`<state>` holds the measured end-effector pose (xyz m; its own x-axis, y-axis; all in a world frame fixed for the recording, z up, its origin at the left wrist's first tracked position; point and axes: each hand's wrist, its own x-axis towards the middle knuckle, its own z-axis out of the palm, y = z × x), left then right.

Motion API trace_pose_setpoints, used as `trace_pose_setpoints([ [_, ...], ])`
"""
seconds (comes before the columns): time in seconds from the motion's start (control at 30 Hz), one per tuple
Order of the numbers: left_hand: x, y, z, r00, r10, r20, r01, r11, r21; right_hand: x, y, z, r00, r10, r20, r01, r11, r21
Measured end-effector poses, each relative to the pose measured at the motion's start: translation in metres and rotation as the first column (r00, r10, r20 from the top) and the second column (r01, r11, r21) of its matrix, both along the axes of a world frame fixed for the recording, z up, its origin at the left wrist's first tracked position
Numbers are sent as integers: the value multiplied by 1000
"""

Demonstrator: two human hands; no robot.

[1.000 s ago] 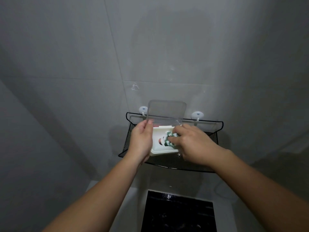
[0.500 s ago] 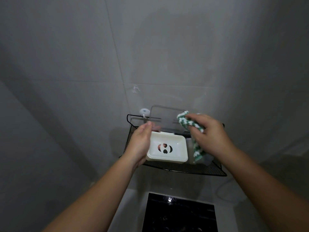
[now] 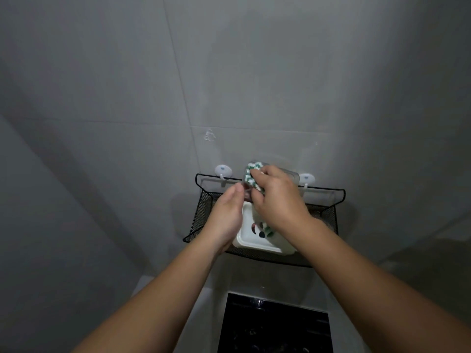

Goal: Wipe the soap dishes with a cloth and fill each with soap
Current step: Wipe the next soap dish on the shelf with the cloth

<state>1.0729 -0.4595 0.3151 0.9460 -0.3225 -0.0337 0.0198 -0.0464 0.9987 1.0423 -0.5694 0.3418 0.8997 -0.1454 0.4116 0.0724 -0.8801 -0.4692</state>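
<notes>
Soap dish point(image 3: 251, 239): white, with cut-out drain holes in its floor; it sat in the left part of the black mesh shelf point(image 3: 327, 217), open and with no soap visible in it.
Clear lid point(image 3: 289, 173): stood raised at the back of the dish, close to the tiled wall point(image 3: 127, 98), mostly hidden behind the right hand.
Right hand point(image 3: 279, 200): fingers were curled round the green-and-white cloth point(image 3: 252, 177), pressing it on the lid's upper left part; the cloth's loose end trailed down into the dish.
Left hand point(image 3: 226, 217): fingers were nearly straight, tips at the lid's lower left edge; whether they pinched it or only propped it could not be told.
Shelf mounting: the rim hung from two white wall hooks point(image 3: 223, 171).
Below: a dark glossy panel point(image 3: 275, 324) lay under the shelf.
Step in hand: wiping the lid, by the look of it; filling was not yet begun.
Risk, lid: a hard push could have strained the hinge or snapped the lid shut on the left fingertips.
Risk, shelf: downward pressure on the dish could have tugged the hooks loose.
Risk, dish: if the left hand's support slipped, the dish could have slid toward the low front rim and dropped onto the panel.
Risk, cloth: the trailing end could have caught in the drain holes.
</notes>
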Motion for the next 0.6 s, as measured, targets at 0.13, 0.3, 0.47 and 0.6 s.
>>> trace_pose_setpoints([
  [0.13,2,5,3,1000,4,25,-4,1000,-18,-2,3,-5,997,68,-24,-70,996,-61],
  [0.3,3,7,3,1000,25,-14,-26,998,-50,-5,4,-7,989,125,-82,-134,983,-122],
  [0.47,0,5,3,996,52,-78,-57,996,-68,-7,-3,-3,963,203,-177,-232,960,-157],
  [0.6,-1,5,0,993,40,-110,-48,997,-67,-8,-9,2,936,240,-257,-294,935,-199],
])
